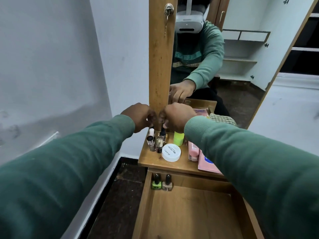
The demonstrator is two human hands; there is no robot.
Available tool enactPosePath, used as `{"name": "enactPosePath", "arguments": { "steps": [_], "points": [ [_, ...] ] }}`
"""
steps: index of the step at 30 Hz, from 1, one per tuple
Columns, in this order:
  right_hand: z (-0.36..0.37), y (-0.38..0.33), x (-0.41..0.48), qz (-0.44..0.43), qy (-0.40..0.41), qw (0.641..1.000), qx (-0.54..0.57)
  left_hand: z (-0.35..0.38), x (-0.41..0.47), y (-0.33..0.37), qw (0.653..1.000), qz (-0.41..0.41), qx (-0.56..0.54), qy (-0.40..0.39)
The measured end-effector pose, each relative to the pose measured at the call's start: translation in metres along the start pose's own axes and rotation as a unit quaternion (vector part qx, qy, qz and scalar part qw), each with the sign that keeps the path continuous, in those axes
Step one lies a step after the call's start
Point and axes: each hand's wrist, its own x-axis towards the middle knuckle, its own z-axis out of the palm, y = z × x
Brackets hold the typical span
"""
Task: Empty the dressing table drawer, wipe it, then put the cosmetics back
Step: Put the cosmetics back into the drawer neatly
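The drawer stands pulled open below the dressing table top. In its back left corner stand a green nail polish bottle and a beige nail polish bottle. Several small bottles cluster at the top's back left. My left hand pinches the cap of a white bottle there. My right hand closes its fingertips on the black cap of a dark bottle. Both bottles still stand on the top. The fingertips are blurred.
On the top lie a white round tub, a neon yellow bottle, a pink bottle and a pink packet. A checked cloth lies by the mirror. A wooden post rises right behind the bottles.
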Motion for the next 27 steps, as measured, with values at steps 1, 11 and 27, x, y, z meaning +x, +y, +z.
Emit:
{"name": "enactPosePath", "arguments": {
  "steps": [1,11,27],
  "points": [
    [0.001,0.001,0.000,0.000,0.006,1.000,0.001,0.003,0.001,-0.001,1.000,-0.002,-0.001,-0.004],
    [-0.006,0.001,-0.004,0.018,0.092,0.993,0.067,-0.006,-0.005,0.000,0.997,-0.044,-0.025,0.060],
    [-0.087,-0.014,-0.099,-0.038,0.214,0.974,0.059,-0.092,-0.079,0.075,0.992,0.000,-0.010,0.127]
  ]
}}
